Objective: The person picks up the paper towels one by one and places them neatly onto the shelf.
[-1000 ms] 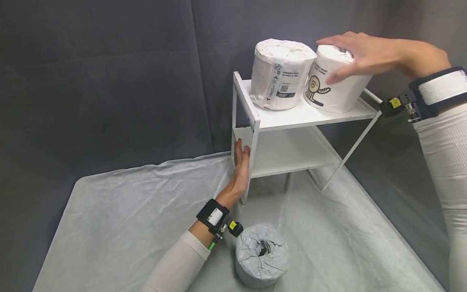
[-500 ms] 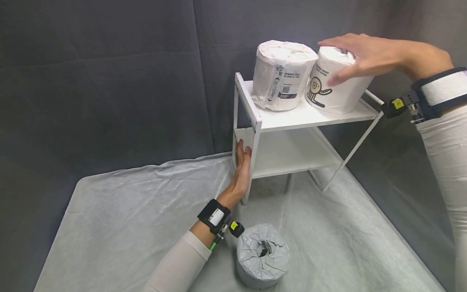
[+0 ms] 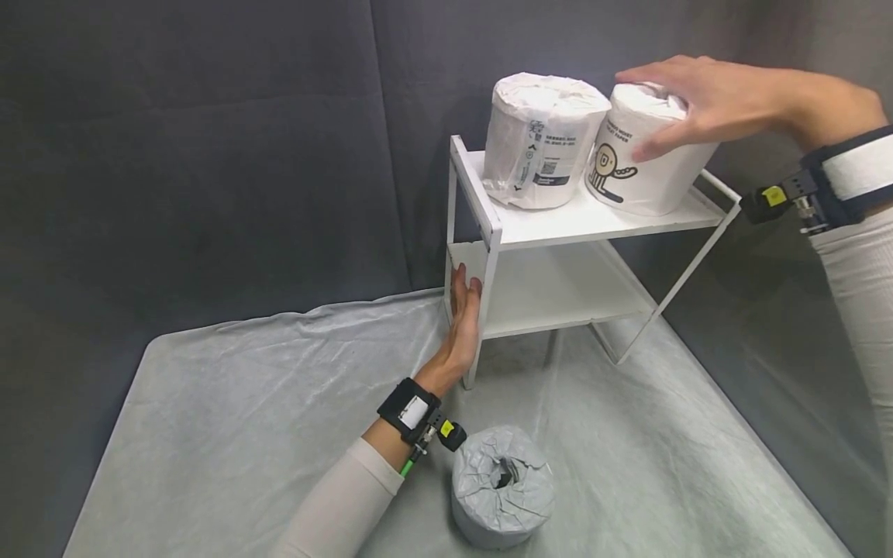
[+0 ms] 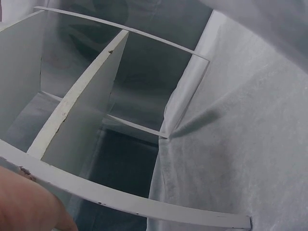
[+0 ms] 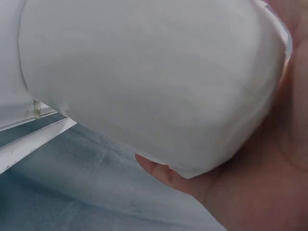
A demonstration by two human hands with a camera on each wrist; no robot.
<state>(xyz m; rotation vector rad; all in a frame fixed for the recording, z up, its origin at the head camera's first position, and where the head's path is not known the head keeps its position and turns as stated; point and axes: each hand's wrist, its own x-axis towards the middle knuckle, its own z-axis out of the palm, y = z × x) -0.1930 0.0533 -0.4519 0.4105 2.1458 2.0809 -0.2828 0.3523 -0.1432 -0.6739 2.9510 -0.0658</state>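
Observation:
My right hand (image 3: 725, 101) grips a white toilet paper roll (image 3: 645, 178) from above, thumb on its printed front and fingers over the top and far side. That roll stands at the right of a white two-tier rack's (image 3: 551, 232) upper shelf. Its plain wall fills much of the right wrist view, with the thumb (image 5: 168, 175) along its lower edge. Left of it stands a second wrapped roll (image 3: 544, 147) with a dark label. My left hand (image 3: 463, 333) rests fingers up against the rack's left side, below the upper shelf. In the left wrist view, part of that hand (image 4: 29, 204) shows beside the rack's rail.
On the grey cloth (image 3: 230, 434), in front of the rack, sits a grey-wrapped roll (image 3: 501, 488), close to the left wrist's camera. Dark fabric walls (image 3: 209, 170) stand behind and to the right. The rack's lower shelf (image 3: 558, 291) is bare.
My right hand and forearm have shifted slightly right and up, with the hand still on the roll. The left hand keeps its place against the rack.

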